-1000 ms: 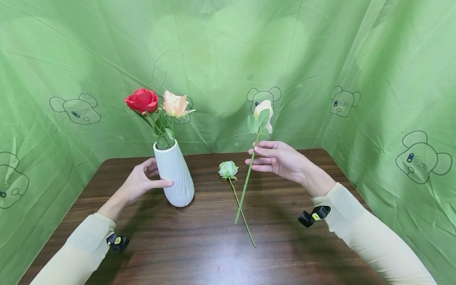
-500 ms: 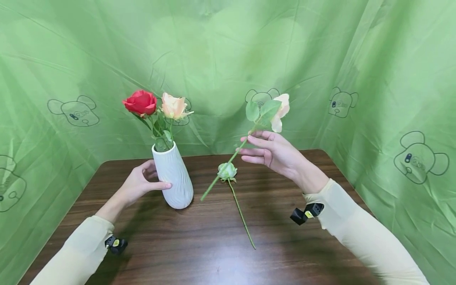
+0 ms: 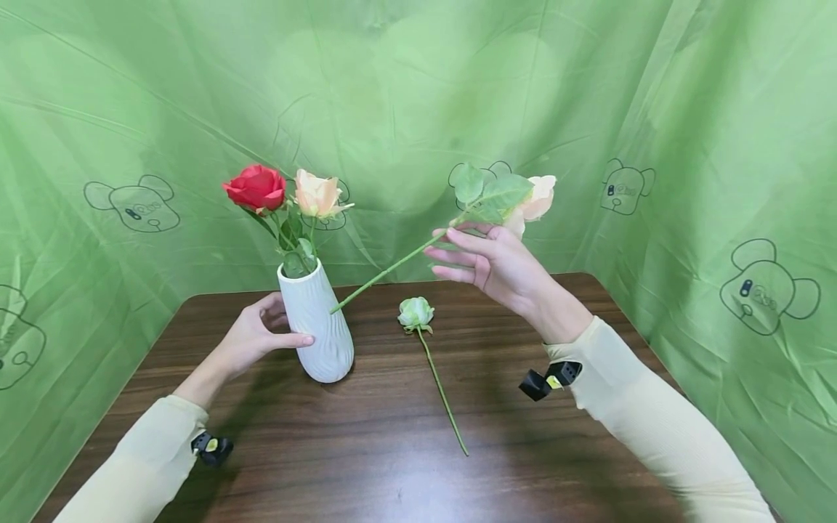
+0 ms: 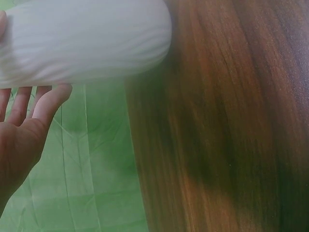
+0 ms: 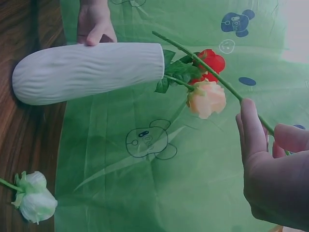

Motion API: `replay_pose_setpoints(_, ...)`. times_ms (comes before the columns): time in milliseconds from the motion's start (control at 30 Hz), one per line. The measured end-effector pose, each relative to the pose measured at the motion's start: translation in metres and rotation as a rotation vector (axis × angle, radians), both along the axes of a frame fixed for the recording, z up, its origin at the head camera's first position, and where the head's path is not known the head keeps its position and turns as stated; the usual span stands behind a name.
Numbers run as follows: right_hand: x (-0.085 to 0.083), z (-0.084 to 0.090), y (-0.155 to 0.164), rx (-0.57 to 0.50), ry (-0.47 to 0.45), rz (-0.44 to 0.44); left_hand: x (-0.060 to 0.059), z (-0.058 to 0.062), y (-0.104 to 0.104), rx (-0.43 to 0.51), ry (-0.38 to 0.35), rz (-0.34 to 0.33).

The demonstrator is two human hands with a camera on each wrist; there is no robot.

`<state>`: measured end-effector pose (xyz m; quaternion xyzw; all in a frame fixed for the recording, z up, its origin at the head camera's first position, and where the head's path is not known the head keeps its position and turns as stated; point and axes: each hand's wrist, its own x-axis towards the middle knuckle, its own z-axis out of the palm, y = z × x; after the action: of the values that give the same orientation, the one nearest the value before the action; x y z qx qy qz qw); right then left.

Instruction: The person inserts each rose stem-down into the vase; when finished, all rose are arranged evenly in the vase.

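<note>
Head view – right hand (image 3: 487,263) pinching pale rose (image 3: 536,197), stem tip swung toward vase (image 3: 316,323) – left hand (image 3: 258,335) gripping it.

Soft, even light fills the scene; a faint glare lies on the tabletop (image 3: 405,479), and both wrist views are blurred.
</note>
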<state>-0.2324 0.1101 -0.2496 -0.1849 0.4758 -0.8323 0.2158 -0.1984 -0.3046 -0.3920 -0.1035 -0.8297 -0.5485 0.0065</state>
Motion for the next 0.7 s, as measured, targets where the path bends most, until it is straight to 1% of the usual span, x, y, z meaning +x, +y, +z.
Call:
replay_pose_setpoints(100, 0.0, 0.004, -0.005, -0.001, 0.008, -0.013, 0.0, 0.0, 0.0, 0.01, -0.005, 0.002)
replay_pose_setpoints(400, 0.002, 0.019, -0.025, -0.027, 0.015, -0.023, 0.001, 0.0, -0.001, -0.008, -0.008, 0.013)
replay_pose_setpoints(533, 0.001, 0.024, -0.032, -0.032, 0.036, -0.025, 0.0, 0.0, -0.001, -0.015, -0.002, 0.01)
replay_pose_setpoints(700, -0.002, 0.027, -0.039, -0.044, 0.059, -0.032, -0.001, 0.0, -0.001, -0.001, -0.007, 0.001)
